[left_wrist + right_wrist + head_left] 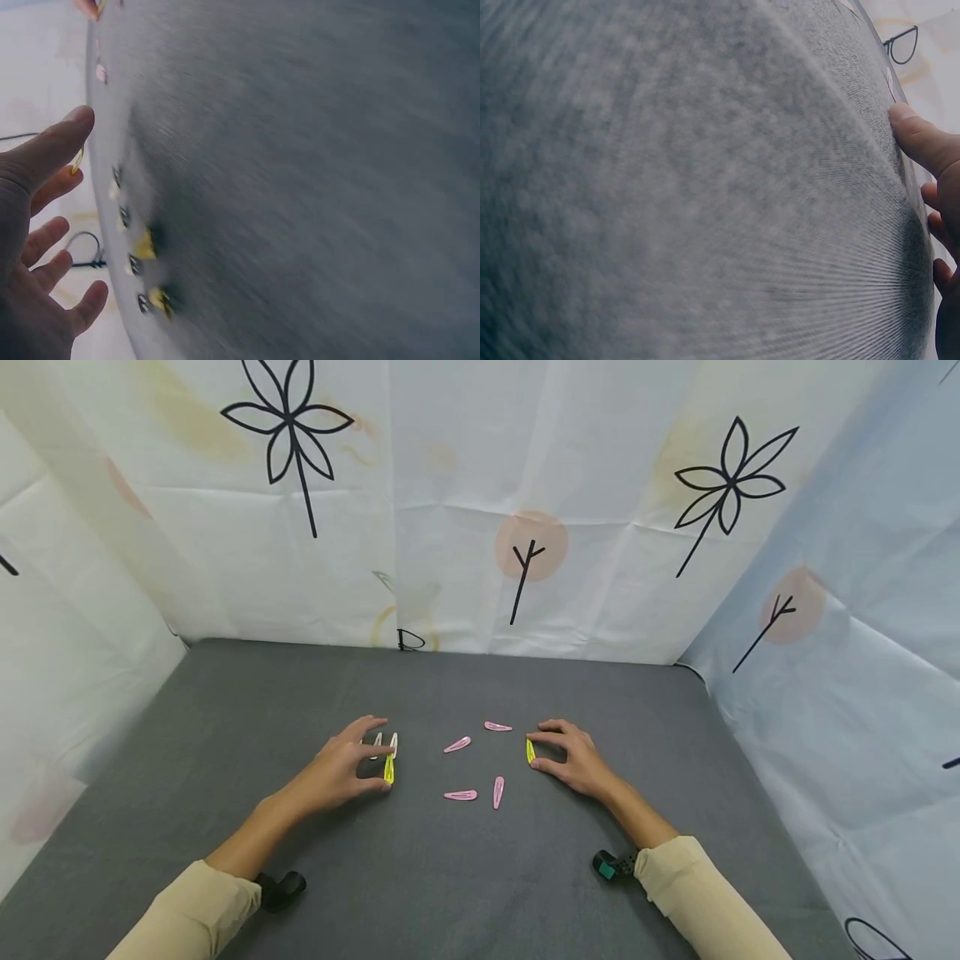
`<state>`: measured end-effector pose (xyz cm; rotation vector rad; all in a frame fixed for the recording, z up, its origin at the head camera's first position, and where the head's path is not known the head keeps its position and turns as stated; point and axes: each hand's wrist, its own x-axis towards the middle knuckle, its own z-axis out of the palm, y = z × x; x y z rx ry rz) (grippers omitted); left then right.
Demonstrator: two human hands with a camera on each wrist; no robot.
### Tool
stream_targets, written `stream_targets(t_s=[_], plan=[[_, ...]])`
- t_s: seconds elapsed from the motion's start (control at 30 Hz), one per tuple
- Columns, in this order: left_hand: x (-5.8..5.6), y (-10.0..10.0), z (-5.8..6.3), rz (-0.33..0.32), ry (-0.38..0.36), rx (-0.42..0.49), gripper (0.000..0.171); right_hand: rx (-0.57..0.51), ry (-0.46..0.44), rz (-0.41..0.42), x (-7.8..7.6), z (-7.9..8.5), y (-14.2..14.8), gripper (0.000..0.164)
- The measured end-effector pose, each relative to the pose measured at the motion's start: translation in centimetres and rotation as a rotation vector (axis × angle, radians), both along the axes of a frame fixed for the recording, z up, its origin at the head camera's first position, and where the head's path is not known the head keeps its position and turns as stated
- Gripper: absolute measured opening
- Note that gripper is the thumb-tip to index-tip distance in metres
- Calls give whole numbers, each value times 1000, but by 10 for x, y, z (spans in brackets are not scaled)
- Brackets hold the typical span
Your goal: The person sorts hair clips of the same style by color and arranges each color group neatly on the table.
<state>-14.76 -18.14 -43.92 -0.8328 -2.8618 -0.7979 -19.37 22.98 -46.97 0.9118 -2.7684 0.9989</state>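
Note:
Between thumb and index finger, my left hand (347, 766) pinches a yellow snap hair clip (388, 770). In the left wrist view that clip (79, 160) shows as a thin yellow edge at the fingertips. White hair clips (393, 743) lie just beyond these fingers, partly hidden by them. Farther right, my right hand (576, 760) pinches another yellow hair clip (530, 751) by its ends. The right wrist view shows the thumb (921, 136), but the clip is hidden there. Several pink hair clips lie between the hands, one of them (460, 795) nearer me.
A dark grey cloth (450, 877) covers the table. White and yellow clips (145, 244) lie under the left hand in the left wrist view, blurred. A printed white curtain (450, 485) stands behind the table, with more curtain at both sides.

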Motion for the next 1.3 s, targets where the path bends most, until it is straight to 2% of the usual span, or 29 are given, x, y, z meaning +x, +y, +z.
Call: stream_targets(t_s=[0.2,0.37,0.67,0.83,1.3], plan=[[9,-18,-8,-8,28,-13,48,-16,7,1,0,-2,0,44],[13,-25,-10,-13,-26,-45,51,-17,6,-1,0,-2,0,45],[12,-30,-9,-4,-71,-92,52,-9,0,-1,-1,-1,0,45],[12,-32,-10,11,-101,-79,53,4,-10,-4,-1,1,0,45],[11,-33,-10,36,-118,-70,55,23,-58,10,-1,6,-1,45]])
